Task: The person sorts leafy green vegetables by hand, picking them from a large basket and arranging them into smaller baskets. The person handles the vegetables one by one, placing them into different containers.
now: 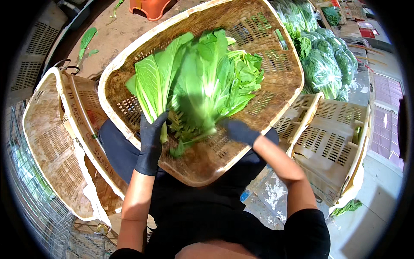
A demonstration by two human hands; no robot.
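A large tan plastic basket (288, 64) with slotted walls tilts across my lap. My left hand (151, 138), in a black glove, is closed round the pale stem of a leafy green (160, 77) whose broad leaves point up and away. Beside it a second bunch of greens (198, 97) is smeared by motion. My right hand (238, 131), also in black, is blurred close to that bunch's lower end. I cannot make out its fingers or whether it touches the stem. More leafy greens (243, 80) lie deeper in the basket, with loose trimmings under the bunches.
Worn baskets stand at my left (45, 134) and pale slotted baskets (332, 142) at my right. Bagged greens (325, 69) are piled at the far right. An orange stool (152, 9) and a fallen leaf (87, 39) are on the floor ahead. Wire mesh (36, 216) edges the lower left.
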